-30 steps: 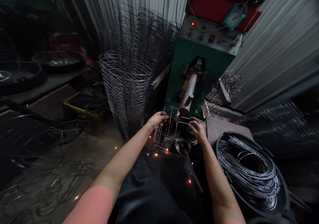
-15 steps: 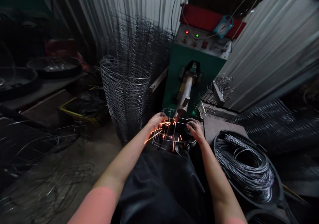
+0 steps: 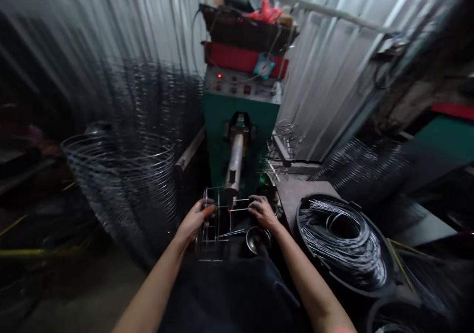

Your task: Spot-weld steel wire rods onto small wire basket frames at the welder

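My left hand (image 3: pixel 193 220) is closed around the edge of a wire frame (image 3: pixel 217 224), with something orange at its thumb. Thin straight rods cross the frame's curved wires. My right hand (image 3: pixel 263 212) pinches the end of a short metal wire (image 3: pixel 240 209), which runs left to the tip of a thick metal electrode arm (image 3: pixel 234 167). A faint red glow shows at that tip. The arm juts out from a green welding machine (image 3: pixel 218 120). Below my right hand sits a shiny metal bowl (image 3: pixel 256 240).
To the left stands a tall stack of wire rings (image 3: pixel 122 175). On the right, a black tub (image 3: pixel 388 278) holds cut wires and rests beside a flat board (image 3: pixel 303 190). A red-lit control panel (image 3: pixel 240 83) is above the arm.
The bright sparks at the electrode tip are gone. The green light on the panel is off. The view has swung right, so the machine appears farther left. Both hands stay at the wirework.
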{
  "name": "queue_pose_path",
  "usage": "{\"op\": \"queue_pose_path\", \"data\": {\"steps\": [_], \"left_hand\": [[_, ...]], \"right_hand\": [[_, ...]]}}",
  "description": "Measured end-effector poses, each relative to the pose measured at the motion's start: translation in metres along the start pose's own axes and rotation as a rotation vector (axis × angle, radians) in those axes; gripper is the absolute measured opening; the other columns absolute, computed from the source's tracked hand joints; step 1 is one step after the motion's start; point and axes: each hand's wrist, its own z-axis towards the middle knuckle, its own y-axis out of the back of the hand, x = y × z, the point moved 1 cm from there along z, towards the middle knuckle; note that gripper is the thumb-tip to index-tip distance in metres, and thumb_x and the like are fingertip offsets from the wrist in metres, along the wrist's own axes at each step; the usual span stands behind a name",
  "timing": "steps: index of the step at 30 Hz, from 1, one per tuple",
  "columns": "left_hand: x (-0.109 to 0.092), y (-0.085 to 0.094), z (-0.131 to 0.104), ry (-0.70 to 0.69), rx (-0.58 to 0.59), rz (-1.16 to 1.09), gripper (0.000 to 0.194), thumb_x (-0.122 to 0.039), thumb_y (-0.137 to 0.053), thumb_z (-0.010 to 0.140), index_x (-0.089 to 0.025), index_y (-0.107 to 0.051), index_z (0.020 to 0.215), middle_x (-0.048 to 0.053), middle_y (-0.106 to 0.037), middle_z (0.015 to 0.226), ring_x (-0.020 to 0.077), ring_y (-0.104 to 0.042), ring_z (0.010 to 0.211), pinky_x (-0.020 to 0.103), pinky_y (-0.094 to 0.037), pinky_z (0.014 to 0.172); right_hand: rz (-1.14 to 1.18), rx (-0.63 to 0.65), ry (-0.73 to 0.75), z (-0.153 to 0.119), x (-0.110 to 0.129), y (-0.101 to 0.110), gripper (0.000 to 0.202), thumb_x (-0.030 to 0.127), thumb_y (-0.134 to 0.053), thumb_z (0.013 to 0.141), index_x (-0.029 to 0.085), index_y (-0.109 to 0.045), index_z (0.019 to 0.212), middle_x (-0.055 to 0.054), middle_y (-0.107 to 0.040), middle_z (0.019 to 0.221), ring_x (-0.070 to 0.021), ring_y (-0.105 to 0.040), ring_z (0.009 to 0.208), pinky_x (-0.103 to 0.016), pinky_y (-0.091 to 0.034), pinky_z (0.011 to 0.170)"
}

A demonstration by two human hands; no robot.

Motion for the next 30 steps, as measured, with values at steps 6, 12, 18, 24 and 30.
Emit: {"op": "queue_pose_path", "data": {"steps": [6, 12, 18, 24, 30], "left_hand": [[0.012, 0.002, -0.038, -0.07, -0.045, 0.026, 0.045, -0.038, -0.073, 0.051, -0.018, -0.056, 0.088, 0.002, -0.06, 0.083, 0.0123, -0.057, 0.062, 0.017, -0.036, 0.043], [0.052, 0.054, -0.105, 0.003, -0.094, -0.184, 0.06, -0.022, -0.08, 0.035, -0.023, -0.058, 0.091, 0.003, -0.066, 0.097, 0.0213, -0.063, 0.074, 0.025, -0.049, 0.049], [0.065, 0.096, -0.138, 0.188, -0.125, -0.338, 0.048, -0.028, -0.072, 0.053, -0.025, -0.06, 0.099, 0.004, -0.066, 0.104, 0.0272, -0.063, 0.091, 0.031, -0.056, 0.057], [0.093, 0.057, -0.154, 0.406, 0.114, -0.516, 0.036, -0.032, -0.053, 0.076, -0.018, -0.056, 0.109, 0.018, -0.06, 0.115, 0.0314, -0.064, 0.09, 0.039, -0.056, 0.057], [0.111, 0.044, -0.149, 0.324, 0.144, -0.415, 0.032, -0.036, -0.06, 0.07, -0.02, -0.063, 0.097, 0.016, -0.065, 0.106, 0.033, -0.064, 0.088, 0.043, -0.056, 0.062]], "right_hand": [[-0.068, -0.009, 0.086, -0.028, 0.027, 0.001, 0.016, 0.028, -0.053, 0.085, 0.019, -0.066, 0.083, -0.009, -0.058, 0.111, -0.022, -0.049, 0.1, -0.036, -0.045, 0.085], [0.026, 0.044, 0.149, -0.08, 0.085, 0.036, 0.016, 0.03, -0.056, 0.082, 0.026, -0.065, 0.094, -0.006, -0.058, 0.113, -0.0221, -0.052, 0.102, -0.034, -0.043, 0.09], [0.181, -0.341, -0.312, -0.142, 0.034, 0.066, 0.034, 0.031, -0.045, 0.085, 0.022, -0.054, 0.117, -0.007, -0.058, 0.107, -0.0214, -0.053, 0.101, -0.043, -0.039, 0.094], [0.11, 0.089, -0.098, -0.212, 0.018, 0.003, 0.065, 0.036, -0.059, 0.076, 0.019, -0.037, 0.135, -0.015, -0.037, 0.134, -0.0264, -0.033, 0.123, -0.046, -0.029, 0.102], [-0.035, 0.236, -0.044, -0.239, 0.047, -0.012, 0.028, 0.033, -0.05, 0.085, 0.026, -0.062, 0.11, -0.008, -0.05, 0.126, -0.0223, -0.037, 0.119, -0.043, -0.033, 0.097]]}}
